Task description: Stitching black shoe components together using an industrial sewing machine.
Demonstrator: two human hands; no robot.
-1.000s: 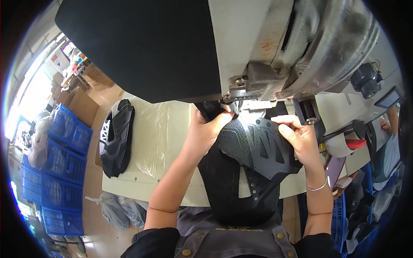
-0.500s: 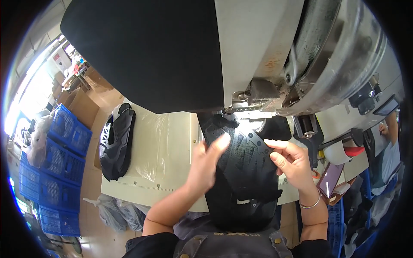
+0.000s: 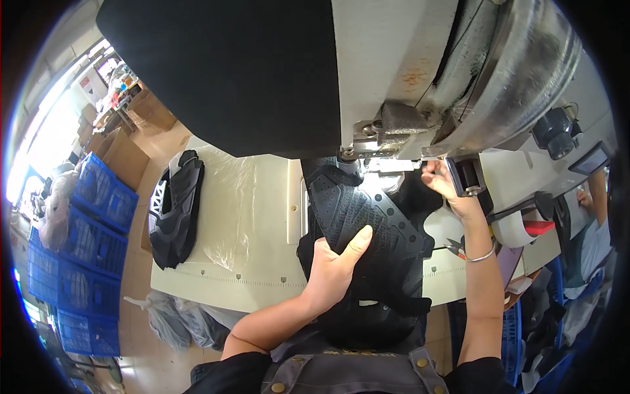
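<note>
A black shoe upper with a textured pattern and round dots along one edge lies on the sewing machine's bed, its far end beneath the lit needle area. My left hand is closed on its left side, thumb on top and fingers hidden below. My right hand reaches in beside the needle area, close to a dark roller-like part. Its fingers are curled together, and whatever they hold or touch there is hidden or too small to name.
The sewing machine head hangs over the work. At the left of the pale table lies a stack of black uppers beside clear plastic film. Red-handled snips lie right. Blue crates stand left; another person's arm shows far right.
My right hand has left the upper's right edge and moved forward to beside the needle area. My left hand has slid a little nearer me. The snips have come into sight.
</note>
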